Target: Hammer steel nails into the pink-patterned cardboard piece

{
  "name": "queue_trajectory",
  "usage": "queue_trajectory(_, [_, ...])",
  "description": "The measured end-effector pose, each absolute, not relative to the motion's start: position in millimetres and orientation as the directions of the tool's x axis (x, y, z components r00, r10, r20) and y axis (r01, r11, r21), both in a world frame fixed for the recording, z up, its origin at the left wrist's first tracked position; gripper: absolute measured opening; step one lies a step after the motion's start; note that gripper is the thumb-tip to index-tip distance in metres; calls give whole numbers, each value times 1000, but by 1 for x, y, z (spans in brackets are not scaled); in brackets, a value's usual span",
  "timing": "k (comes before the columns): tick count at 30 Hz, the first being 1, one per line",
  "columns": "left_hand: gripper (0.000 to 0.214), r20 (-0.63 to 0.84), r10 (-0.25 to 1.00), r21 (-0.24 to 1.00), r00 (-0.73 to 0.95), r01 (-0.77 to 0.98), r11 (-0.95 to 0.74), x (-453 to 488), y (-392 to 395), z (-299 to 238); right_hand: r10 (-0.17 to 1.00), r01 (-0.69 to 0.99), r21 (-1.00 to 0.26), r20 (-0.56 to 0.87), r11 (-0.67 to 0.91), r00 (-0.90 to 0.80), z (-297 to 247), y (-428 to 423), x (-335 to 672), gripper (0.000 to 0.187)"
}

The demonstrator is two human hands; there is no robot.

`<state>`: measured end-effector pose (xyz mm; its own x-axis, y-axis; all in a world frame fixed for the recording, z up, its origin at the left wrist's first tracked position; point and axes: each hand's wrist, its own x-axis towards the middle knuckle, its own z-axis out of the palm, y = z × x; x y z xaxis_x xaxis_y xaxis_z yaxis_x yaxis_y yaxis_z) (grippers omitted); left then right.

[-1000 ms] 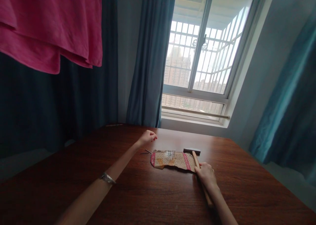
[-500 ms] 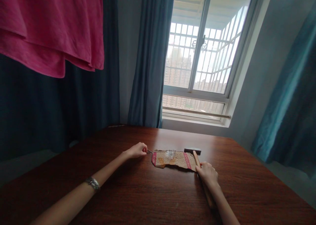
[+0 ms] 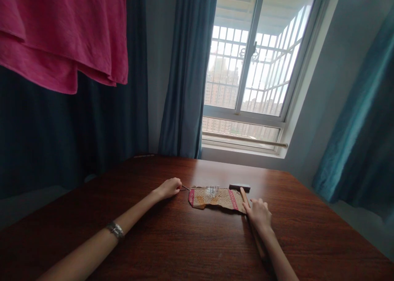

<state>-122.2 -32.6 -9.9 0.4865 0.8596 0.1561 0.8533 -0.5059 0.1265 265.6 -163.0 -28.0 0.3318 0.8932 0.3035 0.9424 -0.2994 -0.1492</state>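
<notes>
My left hand (image 3: 171,187) is closed in a pinch, with thin dark nails (image 3: 185,187) showing at its fingertips, just left of a cardboard piece (image 3: 224,201). How many it holds I cannot tell. Several nails (image 3: 213,189) stand upright in a row near the cardboard's far edge, by a shiny clear patch. At the cardboard's right end lies a hammer (image 3: 244,194), its dark head on the table and its wooden handle slanting toward me. My right hand (image 3: 260,217) rests loosely around that handle, thumb against it, the other fingers partly raised.
The brown wooden table (image 3: 154,240) spreads around both hands. Behind it are a barred window (image 3: 246,79) and blue curtains (image 3: 187,75). A pink towel (image 3: 76,38) hangs at upper left, above the table's height.
The fingers of my right hand have lifted and loosened slightly on the hammer handle. My left hand stays nearly still with the nails. The view has shifted a little.
</notes>
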Motion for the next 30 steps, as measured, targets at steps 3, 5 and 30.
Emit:
queue_trajectory(3, [16, 144, 854, 99, 500, 851, -515, -123, -33, -10, 865, 954, -186, 406, -236, 294, -25, -164, 263, 42])
queue_trajectory(5, [15, 154, 846, 85, 511, 846, -526, -124, -32, -11, 847, 960, -229, 467, -161, 253, -23, -163, 261, 36])
queue_trajectory(30, [25, 296, 843, 905, 449, 150, -397, 17, -115, -8, 939, 239, -911, 342, 337, -23, -19, -168, 185, 39])
